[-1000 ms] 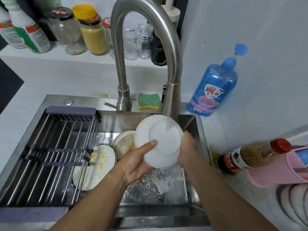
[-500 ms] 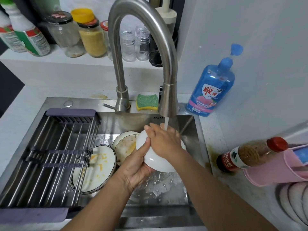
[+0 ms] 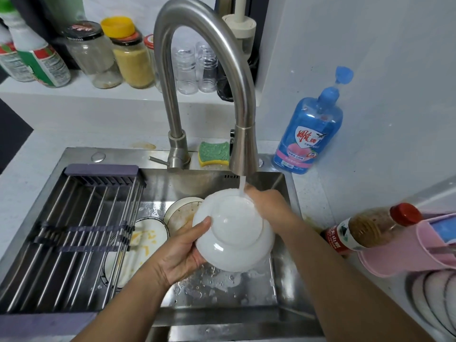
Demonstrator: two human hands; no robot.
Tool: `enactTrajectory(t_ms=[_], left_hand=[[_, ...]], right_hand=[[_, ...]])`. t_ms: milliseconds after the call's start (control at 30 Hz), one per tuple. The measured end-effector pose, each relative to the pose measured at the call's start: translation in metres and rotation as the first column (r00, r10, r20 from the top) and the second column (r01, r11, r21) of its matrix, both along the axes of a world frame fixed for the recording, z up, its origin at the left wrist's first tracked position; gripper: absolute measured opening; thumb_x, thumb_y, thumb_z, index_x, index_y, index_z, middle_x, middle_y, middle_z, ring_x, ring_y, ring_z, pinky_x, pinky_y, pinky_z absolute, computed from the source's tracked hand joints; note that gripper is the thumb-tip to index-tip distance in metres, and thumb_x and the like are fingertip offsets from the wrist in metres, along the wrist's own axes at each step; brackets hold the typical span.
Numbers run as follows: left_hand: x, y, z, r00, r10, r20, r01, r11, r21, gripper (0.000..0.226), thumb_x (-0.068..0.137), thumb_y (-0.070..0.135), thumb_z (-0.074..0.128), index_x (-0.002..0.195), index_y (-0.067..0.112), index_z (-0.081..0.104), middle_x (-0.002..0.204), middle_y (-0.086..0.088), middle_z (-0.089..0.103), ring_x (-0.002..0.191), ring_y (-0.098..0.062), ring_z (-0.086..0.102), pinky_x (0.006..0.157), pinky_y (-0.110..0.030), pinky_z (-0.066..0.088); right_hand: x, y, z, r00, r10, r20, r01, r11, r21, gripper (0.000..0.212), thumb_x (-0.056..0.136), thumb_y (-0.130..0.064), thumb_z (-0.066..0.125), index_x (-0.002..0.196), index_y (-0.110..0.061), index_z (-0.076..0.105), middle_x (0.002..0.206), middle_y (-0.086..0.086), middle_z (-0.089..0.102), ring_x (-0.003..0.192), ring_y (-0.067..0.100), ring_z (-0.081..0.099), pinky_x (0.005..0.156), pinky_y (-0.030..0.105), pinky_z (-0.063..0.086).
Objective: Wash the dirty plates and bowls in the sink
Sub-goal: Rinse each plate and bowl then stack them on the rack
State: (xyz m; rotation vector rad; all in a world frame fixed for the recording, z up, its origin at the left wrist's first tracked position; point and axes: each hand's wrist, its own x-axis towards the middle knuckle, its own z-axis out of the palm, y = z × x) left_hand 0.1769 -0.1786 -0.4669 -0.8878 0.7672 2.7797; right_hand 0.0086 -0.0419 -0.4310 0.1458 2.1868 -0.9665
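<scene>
Wet steel of the sink [image 3: 222,314] lies nearest us, and just above its floor our left hand [image 3: 180,255] grips the white bowl [image 3: 234,235] — thumb across its upturned base, fingers underneath. Beyond it our right hand [image 3: 270,202] meets the far rim; its fingers are hidden behind the bowl, so we cannot tell whether they clasp it or only rub. The stream [image 3: 242,187] from the faucet [image 3: 243,149] strikes the base near that rim. We judge a slip the main risk: the glaze is wet and the sure hold is one-handed, so a turn could drop the bowl onto the dirty plate [image 3: 145,243] or dirty bowl [image 3: 181,213] at the left and chip it. Half a second earlier the right hand lay spread over the bowl, hiding most of it — now it has drawn back to the far edge and the base faces us.
</scene>
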Motion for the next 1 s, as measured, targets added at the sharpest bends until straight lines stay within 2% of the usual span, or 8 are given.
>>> enactTrajectory(t_ms=[100,233,400,500,600,733,867,1000], left_hand=[[-0.010,-0.004,-0.006,0.998,0.015,0.056,0.005,0.941,-0.338,0.044,0.094,0.032,0.069,0.136,0.024,0.059,0.130,-0.009,0.070,0.114,-0.027,0.070,0.088,-0.050,0.060],[-0.037,0.004,-0.002,0.964,0.102,0.246,0.146,0.568,-0.810,0.053,0.095,0.064,0.053,0.133,0.026,0.058,0.120,0.001,0.069,0.109,-0.021,0.065,0.085,-0.034,0.053],[-0.066,0.009,0.011,0.911,0.109,0.397,0.359,0.264,-0.895,0.084,0.075,0.092,0.036,0.131,0.032,0.051,0.134,-0.003,0.053,0.124,-0.029,0.052,0.108,-0.049,0.041],[-0.083,0.004,0.019,0.910,0.137,0.392,0.326,0.350,-0.878,0.081,0.070,0.093,0.042,0.118,0.030,0.059,0.127,-0.003,0.061,0.116,-0.029,0.059,0.106,-0.051,0.044],[-0.082,-0.002,0.017,0.886,0.225,0.405,0.250,0.503,-0.827,0.087,0.077,0.088,0.038,0.115,0.015,0.067,0.118,-0.008,0.069,0.110,-0.032,0.063,0.105,-0.050,0.046],[-0.069,0.014,0.008,0.783,0.410,0.468,-0.137,0.847,-0.513,0.054,0.095,0.066,0.048,0.103,0.016,0.067,0.096,-0.004,0.070,0.091,-0.029,0.067,0.088,-0.047,0.056],[-0.064,0.050,-0.004,0.722,0.501,0.478,-0.492,0.857,-0.156,0.050,0.101,0.064,0.039,0.098,0.021,0.064,0.103,-0.004,0.072,0.097,-0.033,0.068,0.091,-0.061,0.056],[-0.068,0.063,-0.023,0.591,0.585,0.555,-0.629,0.765,-0.137,0.063,0.090,0.075,0.040,0.106,0.019,0.063,0.112,-0.005,0.071,0.101,-0.035,0.069,0.092,-0.062,0.055]], right_hand=[[0.004,0.007,-0.003,0.992,-0.068,0.109,0.077,0.994,-0.080,0.065,0.079,-0.080,0.059,0.100,-0.019,0.068,0.084,0.003,0.076,0.077,0.022,0.074,0.072,0.034,0.053],[0.014,0.006,-0.011,0.989,-0.074,0.129,0.104,0.966,-0.238,0.062,0.076,-0.074,0.069,0.097,-0.016,0.076,0.080,0.003,0.079,0.077,0.026,0.077,0.083,0.045,0.062],[0.019,0.001,-0.010,0.987,-0.153,0.037,0.156,0.916,-0.369,0.049,0.078,-0.058,0.077,0.094,-0.012,0.077,0.084,0.005,0.079,0.082,0.029,0.077,0.085,0.053,0.061],[0.026,-0.002,-0.009,0.981,-0.186,-0.051,0.154,0.916,-0.372,0.060,0.065,-0.071,0.077,0.085,-0.014,0.077,0.082,0.004,0.078,0.084,0.030,0.076,0.085,0.052,0.059],[0.030,-0.001,-0.007,0.946,-0.323,-0.021,0.285,0.861,-0.422,0.050,0.074,-0.066,0.076,0.082,-0.016,0.076,0.083,0.004,0.077,0.087,0.029,0.074,0.080,0.042,0.059],[0.035,-0.006,-0.016,0.869,-0.492,0.048,0.459,0.767,-0.447,0.052,0.075,-0.067,0.076,0.084,-0.017,0.076,0.083,0.002,0.077,0.086,0.027,0.073,0.080,0.046,0.061],[0.050,-0.017,-0.022,0.736,-0.665,0.129,0.632,0.605,-0.484,0.046,0.082,-0.059,0.074,0.089,-0.014,0.077,0.084,-0.003,0.077,0.078,0.015,0.073,0.060,0.027,0.057],[0.071,-0.026,-0.027,0.651,-0.742,0.158,0.703,0.511,-0.495,0.043,0.087,-0.058,0.069,0.084,-0.015,0.076,0.080,-0.004,0.078,0.079,0.017,0.075,0.060,0.027,0.059]])
